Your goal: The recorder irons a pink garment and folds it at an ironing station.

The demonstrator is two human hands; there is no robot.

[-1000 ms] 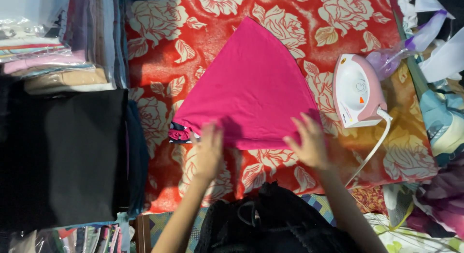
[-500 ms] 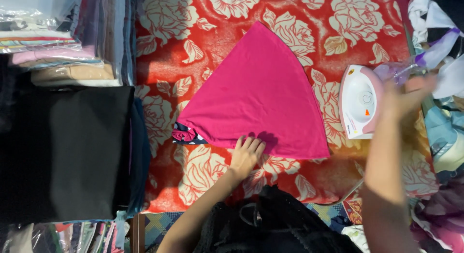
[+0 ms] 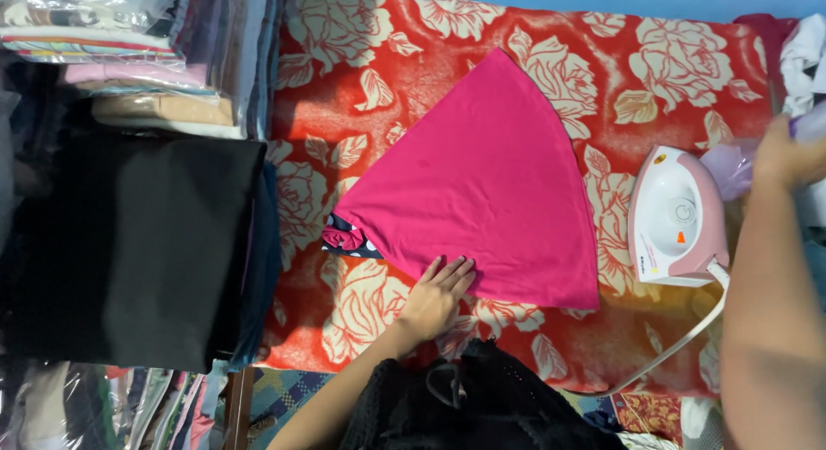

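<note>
One pink cloth [image 3: 482, 183] lies flat on the red floral bench [image 3: 671, 63]. The left hand [image 3: 437, 297] rests spread and flat on its near edge, holding nothing. The right hand [image 3: 787, 153] grips a pale purple object [image 3: 727, 168] — kind unclear — beside one white-and-pink iron [image 3: 675, 218].

Open floral cloth [image 3: 361, 89] lies across the top of the frame; the iron [image 3: 675, 218] blocks the right, folded stacks [image 3: 138, 243] wall the left.

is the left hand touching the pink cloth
Touching. The head view shows the left hand lying flat with its fingers resting on the near edge of the pink cloth, no gap visible.
</note>
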